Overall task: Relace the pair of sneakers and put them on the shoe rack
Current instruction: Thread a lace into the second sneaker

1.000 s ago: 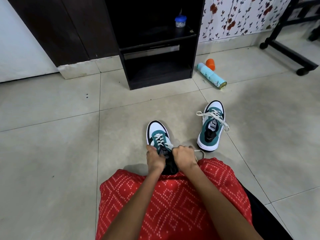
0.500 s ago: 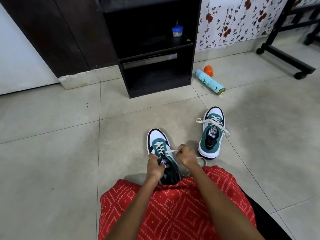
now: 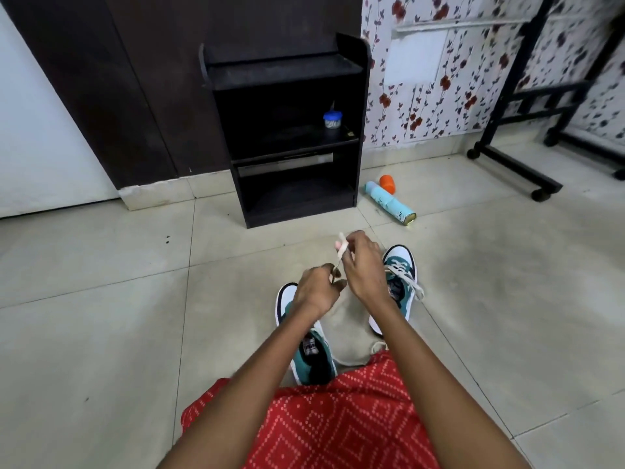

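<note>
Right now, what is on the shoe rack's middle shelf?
A small blue-lidded jar stands near the right end of the middle shelf of the shoe rack. No sneakers there. The shelf's back is too dark to judge.

1. The shoe rack [image 3: 287, 130] stands against the wall; its lowest shelf is open-fronted, with bare floor tiles [image 3: 101, 299] in front of it.
2. A small blue-lidded jar [image 3: 332, 120] occupies the right of the middle shelf.
3. A spray can [image 3: 390, 203] and orange cap [image 3: 387, 183] lie right of the rack.
4. Two sneakers [image 3: 313, 353] flank a narrow strip of floor.
</note>
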